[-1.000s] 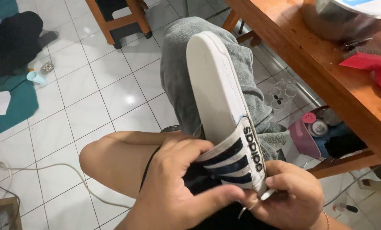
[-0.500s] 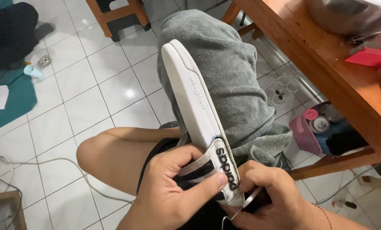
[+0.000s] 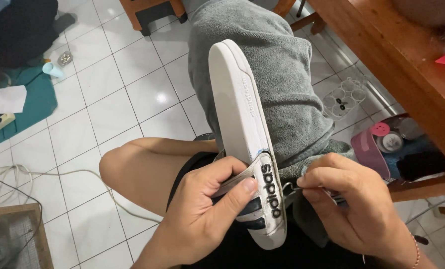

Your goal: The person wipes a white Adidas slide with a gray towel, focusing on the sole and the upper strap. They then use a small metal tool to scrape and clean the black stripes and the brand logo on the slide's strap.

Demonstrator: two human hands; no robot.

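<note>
A white slide sandal [image 3: 237, 109] with a dark-striped strap stands on edge over my lap, toe pointing away. My left hand [image 3: 197, 224] grips it at the strap, thumb pressed on the strap's upper edge. My right hand [image 3: 352, 209] is just right of the strap, fingers pinched on a thin metal needle-like piece [image 3: 289, 188] whose tip reaches the strap's edge. A grey towel [image 3: 277, 65] drapes over my right leg behind the sandal. My bare left knee [image 3: 133, 169] is below it.
A wooden table [image 3: 396, 65] runs along the right, with a pink basket [image 3: 369, 149] of small items under it. On the white tile floor lie a white cable [image 3: 58, 174], a teal mat [image 3: 28, 99] with paper, and a wooden stool [image 3: 148, 12].
The sandal has turned more onto its edge and shifted left in view. My right hand has drawn away from the strap to the right, still pinching the thin metal piece.
</note>
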